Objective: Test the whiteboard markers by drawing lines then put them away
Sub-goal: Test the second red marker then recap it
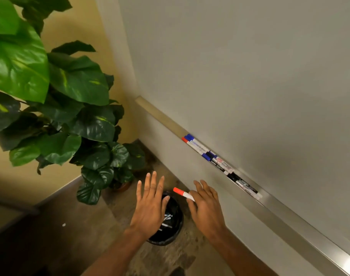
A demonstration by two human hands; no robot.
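A red-capped marker (181,193) is seen above the black bin (175,226), its barrel hidden behind the right hand (207,210). That hand's fingers are stretched out, and whether the marker is gripped cannot be told. The left hand (150,204) is held flat and empty, fingers spread. More markers (218,162) are laid in the whiteboard tray (289,218).

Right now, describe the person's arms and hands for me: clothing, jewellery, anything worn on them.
The left forearm and right forearm are bare up to the picture's lower edge; no sleeve or cuff shows. The left hand and right hand wear no gloves. No ring, watch or bracelet shows on the backs facing the camera. The visible nails look short and unpainted.
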